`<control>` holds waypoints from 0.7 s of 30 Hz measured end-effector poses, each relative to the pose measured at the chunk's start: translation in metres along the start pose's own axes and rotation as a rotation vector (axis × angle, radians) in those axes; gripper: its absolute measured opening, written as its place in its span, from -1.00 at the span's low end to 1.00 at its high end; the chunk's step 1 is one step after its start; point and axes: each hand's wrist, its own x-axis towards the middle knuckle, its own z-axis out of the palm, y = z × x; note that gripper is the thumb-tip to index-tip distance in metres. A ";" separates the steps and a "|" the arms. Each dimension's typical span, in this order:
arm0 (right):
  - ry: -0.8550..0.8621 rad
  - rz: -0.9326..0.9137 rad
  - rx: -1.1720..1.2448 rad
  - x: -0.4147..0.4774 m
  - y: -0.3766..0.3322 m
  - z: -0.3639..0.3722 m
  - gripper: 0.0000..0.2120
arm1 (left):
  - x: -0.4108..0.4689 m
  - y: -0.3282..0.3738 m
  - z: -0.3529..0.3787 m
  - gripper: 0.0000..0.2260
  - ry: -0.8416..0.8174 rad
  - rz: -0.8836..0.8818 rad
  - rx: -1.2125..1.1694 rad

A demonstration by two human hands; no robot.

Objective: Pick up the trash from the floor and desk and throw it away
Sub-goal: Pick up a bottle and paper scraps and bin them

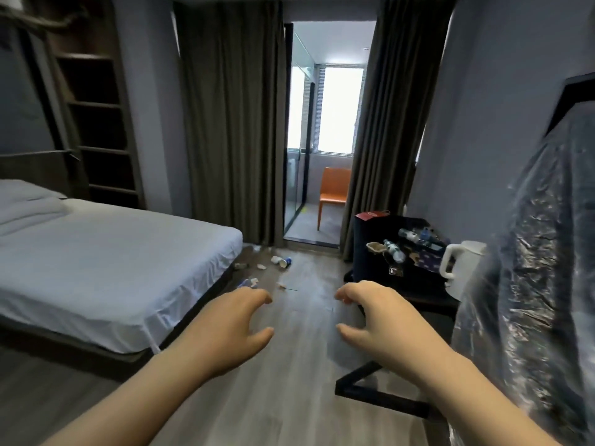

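Trash lies scattered on the wooden floor ahead: a tipped paper cup (283,262), a crumpled wrapper (261,266), scraps (252,282) by the bed corner and a small piece (282,286) mid-floor. On the dark desk (415,272) at the right lie plastic bottles (394,251), a crumpled paper (376,247) and a blue patterned box (427,259). My left hand (225,329) and my right hand (383,320) hover side by side over the floor, fingers loosely curled, holding nothing. Both are well short of the trash.
A white bed (106,252) fills the left. A white kettle (458,262) stands on the desk. Crinkled clear plastic (528,268) hangs at the right edge. Dark curtains (231,123) frame a doorway to a balcony with an orange chair (335,194). A black chair frame (380,397) sits near my right arm.
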 end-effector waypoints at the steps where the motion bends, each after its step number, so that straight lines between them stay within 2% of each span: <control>1: -0.008 -0.006 0.001 0.021 0.001 0.011 -0.59 | 0.011 -0.018 0.005 -0.57 -0.009 -0.018 0.005; 11: -0.114 0.037 0.052 0.233 -0.011 0.105 -0.57 | 0.139 -0.199 0.030 -0.57 -0.119 -0.115 0.023; 21: -0.201 0.117 0.085 0.384 0.026 0.183 -0.56 | 0.260 -0.309 0.082 -0.58 -0.210 -0.136 -0.038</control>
